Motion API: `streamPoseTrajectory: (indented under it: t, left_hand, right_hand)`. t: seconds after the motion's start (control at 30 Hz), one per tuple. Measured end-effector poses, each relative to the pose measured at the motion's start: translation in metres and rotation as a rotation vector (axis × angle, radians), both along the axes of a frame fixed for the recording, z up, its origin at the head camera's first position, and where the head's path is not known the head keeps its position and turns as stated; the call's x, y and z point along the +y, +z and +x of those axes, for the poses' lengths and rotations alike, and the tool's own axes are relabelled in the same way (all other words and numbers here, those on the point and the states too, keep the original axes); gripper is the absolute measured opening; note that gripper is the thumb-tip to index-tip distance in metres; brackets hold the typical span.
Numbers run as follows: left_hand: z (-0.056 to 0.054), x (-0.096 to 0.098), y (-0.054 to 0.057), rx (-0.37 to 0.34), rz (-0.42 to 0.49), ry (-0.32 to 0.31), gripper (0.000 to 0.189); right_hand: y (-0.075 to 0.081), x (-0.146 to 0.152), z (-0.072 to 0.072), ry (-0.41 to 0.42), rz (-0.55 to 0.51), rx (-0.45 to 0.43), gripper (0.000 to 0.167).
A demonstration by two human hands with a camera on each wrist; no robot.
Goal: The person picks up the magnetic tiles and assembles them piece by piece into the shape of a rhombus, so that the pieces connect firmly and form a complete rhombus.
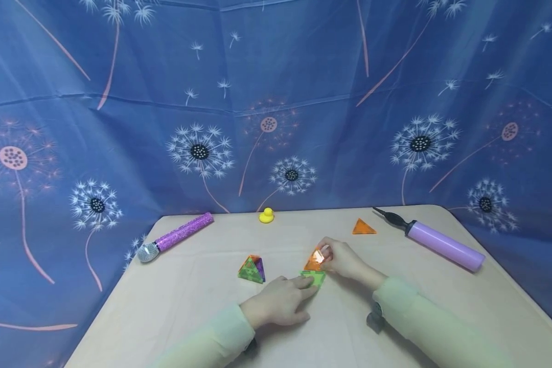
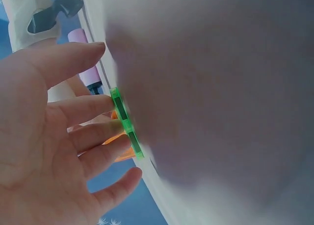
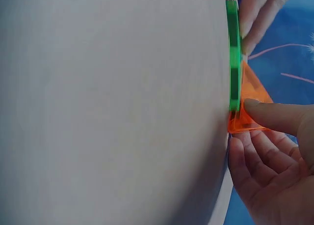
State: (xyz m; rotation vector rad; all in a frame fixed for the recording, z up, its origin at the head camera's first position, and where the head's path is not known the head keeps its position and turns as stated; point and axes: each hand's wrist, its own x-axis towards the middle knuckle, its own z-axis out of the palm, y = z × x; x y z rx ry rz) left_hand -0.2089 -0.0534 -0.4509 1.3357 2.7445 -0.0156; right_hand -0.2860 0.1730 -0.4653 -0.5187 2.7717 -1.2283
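Observation:
My left hand (image 1: 279, 301) reaches forward, its outstretched fingertips resting on a translucent green magnetic tile (image 1: 317, 277) that lies flat on the table. In the left wrist view those fingers (image 2: 100, 136) are straight and spread, and the green tile's edge (image 2: 128, 124) shows at their tips. My right hand (image 1: 347, 260) pinches an orange triangular magnetic tile (image 1: 312, 263) between thumb and fingers. That orange triangle (image 3: 252, 90) stands raised at the green tile's far edge, touching or very near it; which, I cannot tell.
Left of the hands stands a small pyramid (image 1: 251, 271) of green, orange and purple tiles. Another orange triangle (image 1: 363, 228) lies at the back right. Around them are a purple glitter microphone (image 1: 179, 235), a yellow rubber duck (image 1: 267, 215) and a lilac hand pump (image 1: 443, 245). A blue curtain (image 1: 276, 102) hangs behind.

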Motion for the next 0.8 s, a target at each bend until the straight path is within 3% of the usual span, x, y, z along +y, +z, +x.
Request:
streamPoseTrajectory:
  t: [0.2, 0.5, 0.8]
  left_hand:
    - [0.0002, 0.0020, -0.0010, -0.002, -0.009, -0.001, 0.063]
    - [-0.0020, 0.0018, -0.0005, -0.002, 0.003, 0.009, 0.062]
    - [-0.0019, 0.0027, 0.0004, -0.019, -0.001, 0.024, 0.062]
  right_hand:
    - [-0.0009, -0.0060, 0.0037, 0.049, 0.047, 0.044, 0.036]
    - [-0.0009, -0.0047, 0.0034, 0.191, 0.099, 0.105, 0.025]
    - [0.0003, -0.0039, 0.0024, 0.229, 0.141, 0.138, 0.025]
